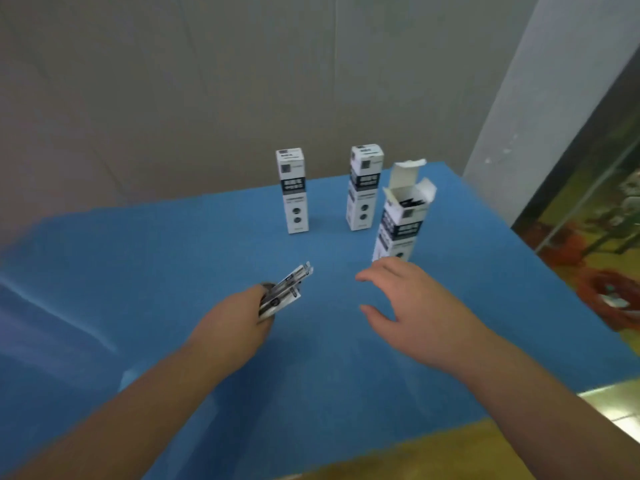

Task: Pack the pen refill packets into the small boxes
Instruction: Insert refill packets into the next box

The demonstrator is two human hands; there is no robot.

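Three tall white-and-black small boxes stand upright on the blue table point(173, 271). The left box point(292, 192) and the middle box point(364, 188) have their tops shut. The right box point(401, 220) has its top flaps open, and dark packet ends show inside it. My left hand point(239, 317) is closed around a bundle of pen refill packets point(287, 292), which stick out up and to the right. My right hand point(401, 303) hovers with fingers spread just in front of the open box's base, holding nothing.
A grey-brown cardboard wall point(207, 98) rises behind the table. A white pillar point(540, 98) and a patterned floor point(606, 258) lie to the right. The table's right edge runs just beyond the open box, and its near edge is below my forearms.
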